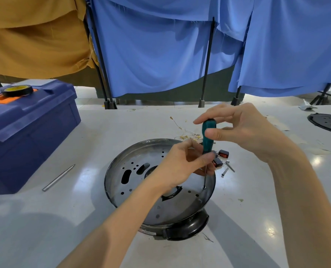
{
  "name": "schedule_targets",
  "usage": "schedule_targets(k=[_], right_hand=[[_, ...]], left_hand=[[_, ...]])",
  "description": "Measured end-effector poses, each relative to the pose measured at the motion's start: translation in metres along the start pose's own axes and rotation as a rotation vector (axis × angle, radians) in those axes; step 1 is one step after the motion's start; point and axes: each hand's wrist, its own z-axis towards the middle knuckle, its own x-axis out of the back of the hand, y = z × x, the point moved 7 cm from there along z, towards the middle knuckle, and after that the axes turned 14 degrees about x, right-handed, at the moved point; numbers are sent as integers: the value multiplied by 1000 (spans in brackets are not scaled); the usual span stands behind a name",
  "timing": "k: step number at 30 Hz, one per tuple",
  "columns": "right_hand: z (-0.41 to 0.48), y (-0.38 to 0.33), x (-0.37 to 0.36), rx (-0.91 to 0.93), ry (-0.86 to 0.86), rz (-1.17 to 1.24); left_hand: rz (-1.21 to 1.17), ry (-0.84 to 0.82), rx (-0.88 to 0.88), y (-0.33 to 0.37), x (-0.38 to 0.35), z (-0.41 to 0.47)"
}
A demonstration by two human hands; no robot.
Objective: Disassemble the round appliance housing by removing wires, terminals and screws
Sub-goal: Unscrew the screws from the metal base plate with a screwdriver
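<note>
The round metal housing [137,182] lies open side up on the white table, its perforated floor showing. A green-handled screwdriver [208,136] stands upright in it, its tip on a screw [204,187] near the right rim. My right hand [238,130] pinches the top of the handle between thumb and fingers. My left hand [184,163] grips the lower handle and shaft. Loose wires with brass terminals [186,134] lie behind the housing. Two removed screws [227,168] and black switches [223,153] lie to its right.
A blue toolbox [25,128] with a tape roll [17,90] on top stands at the left. A metal rod [58,177] lies in front of it. A black round plate [328,122] sits at the far right. Blue and tan cloths hang behind the table.
</note>
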Motion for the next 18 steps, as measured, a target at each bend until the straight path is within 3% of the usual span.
schedule_targets(k=[3, 7, 12, 18], right_hand=[[2, -2, 4, 40, 77, 8], [-3, -1, 3, 15, 6, 146], [-3, -1, 6, -10, -5, 13], [-3, -3, 7, 44, 33, 110]], left_hand=[[14, -39, -26, 3, -3, -1], [-2, -80, -8, 2, -4, -2], [-43, -54, 2, 4, -4, -4], [-3, -80, -25, 7, -5, -5]])
